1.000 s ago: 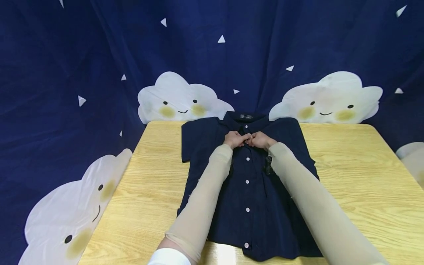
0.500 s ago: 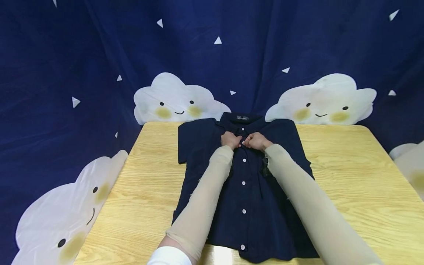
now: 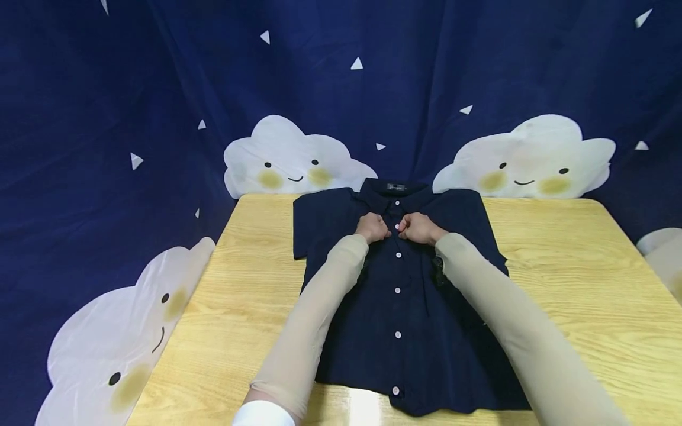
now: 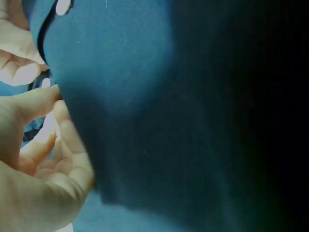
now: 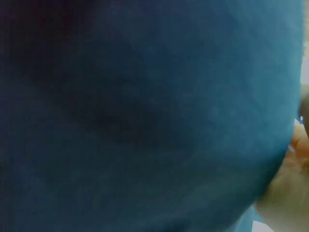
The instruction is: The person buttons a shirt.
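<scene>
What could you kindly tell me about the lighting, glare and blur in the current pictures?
Head view: bright and mostly clear, with white glare on the table below the shirt; left wrist view: left hand lit, cloth darkening to near-black at right; right wrist view: mostly dim, blurred cloth.

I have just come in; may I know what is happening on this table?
A person is handling the front of a dark blue shirt, which lies front side up on a wooden table. The left grip pinches the fabric; the right grip seems to pinch it too, close beside the second button from the top. I cannot tell whether that button is fastened.
</scene>
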Available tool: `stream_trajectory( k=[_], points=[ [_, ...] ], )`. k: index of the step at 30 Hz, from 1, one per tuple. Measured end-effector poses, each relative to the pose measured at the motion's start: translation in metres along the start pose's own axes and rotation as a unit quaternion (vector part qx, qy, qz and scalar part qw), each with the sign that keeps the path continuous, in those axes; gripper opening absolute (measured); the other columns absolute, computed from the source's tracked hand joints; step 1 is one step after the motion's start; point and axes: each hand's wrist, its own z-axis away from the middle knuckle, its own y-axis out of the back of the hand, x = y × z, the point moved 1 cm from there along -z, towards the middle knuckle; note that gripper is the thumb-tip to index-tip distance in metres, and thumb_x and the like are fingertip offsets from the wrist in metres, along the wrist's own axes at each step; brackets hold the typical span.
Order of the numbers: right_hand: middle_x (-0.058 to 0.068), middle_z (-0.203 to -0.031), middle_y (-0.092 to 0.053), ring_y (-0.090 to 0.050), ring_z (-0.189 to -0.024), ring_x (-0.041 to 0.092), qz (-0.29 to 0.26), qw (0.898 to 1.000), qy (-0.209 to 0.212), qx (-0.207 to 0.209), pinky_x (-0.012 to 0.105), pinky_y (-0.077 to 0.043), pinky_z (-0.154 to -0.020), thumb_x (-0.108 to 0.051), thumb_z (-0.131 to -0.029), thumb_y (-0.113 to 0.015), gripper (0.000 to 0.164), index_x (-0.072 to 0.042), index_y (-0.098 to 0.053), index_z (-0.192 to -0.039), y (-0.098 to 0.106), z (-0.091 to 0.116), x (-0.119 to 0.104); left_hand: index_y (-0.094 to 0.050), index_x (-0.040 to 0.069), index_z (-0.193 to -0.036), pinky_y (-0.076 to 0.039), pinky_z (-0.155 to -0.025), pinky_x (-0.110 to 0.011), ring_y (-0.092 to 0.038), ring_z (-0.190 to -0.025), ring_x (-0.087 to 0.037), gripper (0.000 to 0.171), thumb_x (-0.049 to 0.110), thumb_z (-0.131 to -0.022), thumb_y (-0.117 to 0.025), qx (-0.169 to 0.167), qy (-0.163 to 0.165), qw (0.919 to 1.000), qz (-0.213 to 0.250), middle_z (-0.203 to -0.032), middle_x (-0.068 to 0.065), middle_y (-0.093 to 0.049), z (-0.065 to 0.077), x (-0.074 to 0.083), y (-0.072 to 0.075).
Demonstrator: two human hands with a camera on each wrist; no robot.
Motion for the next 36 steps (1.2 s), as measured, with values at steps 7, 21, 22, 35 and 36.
stream_trajectory(
  k=[7, 21, 22, 35, 36],
  points=[
    [0.003, -0.074, -0.059, -0.053, -0.071, 0.022, 0.098, 0.994, 0.054, -0.002, 0.035, -0.041, -0.071, -0.006, -0.081, -0.069, 0.011, -0.007, -0.058, -0.08, 0.005, 0.01, 0.002, -0.054, 0.014, -0.061, -0.038, -0.051, -0.024, -0.051, -0.057, -0.015, 0.028, 0.017, -0.086, -0.068, -0.054, -0.035, 0.9972, -0.038, -0.061, 0.001, -0.055, 0.014, 0.002, 0.006],
    [-0.001, -0.066, -0.055, -0.052, -0.06, 0.015, 0.203, 0.971, 0.106, -0.062, 0.029, -0.042, -0.058, -0.008, -0.084, -0.061, 0.011, -0.011, -0.061, -0.074, 0.005, 0.034, 0.004, -0.07, 0.008, -0.075, -0.042, -0.056, -0.023, -0.059, -0.063, -0.012, 0.013, 0.016, -0.084, -0.071, -0.142, -0.085, 0.9862, -0.014, -0.067, 0.001, -0.066, 0.043, 0.0, 0.0],
    [0.0, -0.067, -0.056, -0.052, -0.06, 0.016, 0.202, 0.972, 0.097, -0.072, 0.029, -0.042, -0.058, -0.009, -0.085, -0.061, 0.011, -0.01, -0.062, -0.075, 0.005, 0.035, 0.002, -0.07, 0.008, -0.075, -0.042, -0.057, -0.023, -0.059, -0.063, -0.012, 0.013, 0.016, -0.085, -0.071, -0.141, -0.09, 0.9859, -0.011, -0.068, 0.001, -0.066, 0.044, -0.001, -0.001],
    [-0.002, -0.055, -0.043, -0.047, -0.049, 0.014, 0.206, 0.963, -0.056, -0.162, 0.027, -0.037, -0.048, -0.05, -0.085, -0.064, 0.045, -0.014, -0.055, -0.06, -0.013, 0.052, -0.019, -0.069, 0.008, -0.082, -0.041, -0.064, -0.02, -0.055, -0.073, -0.013, 0.002, 0.01, -0.083, -0.07, -0.126, -0.091, 0.9868, 0.045, -0.081, 0.002, -0.066, 0.055, -0.002, -0.01],
    [-0.002, -0.054, -0.041, -0.045, -0.046, 0.014, 0.203, 0.963, -0.063, -0.167, 0.026, -0.036, -0.046, -0.051, -0.085, -0.063, 0.047, -0.015, -0.052, -0.058, -0.014, 0.052, -0.02, -0.069, 0.008, -0.082, -0.041, -0.064, -0.02, -0.055, -0.073, -0.013, 0.001, 0.008, -0.082, -0.07, -0.126, -0.09, 0.9867, 0.049, -0.081, 0.002, -0.066, 0.056, -0.002, -0.01]
  ],
)
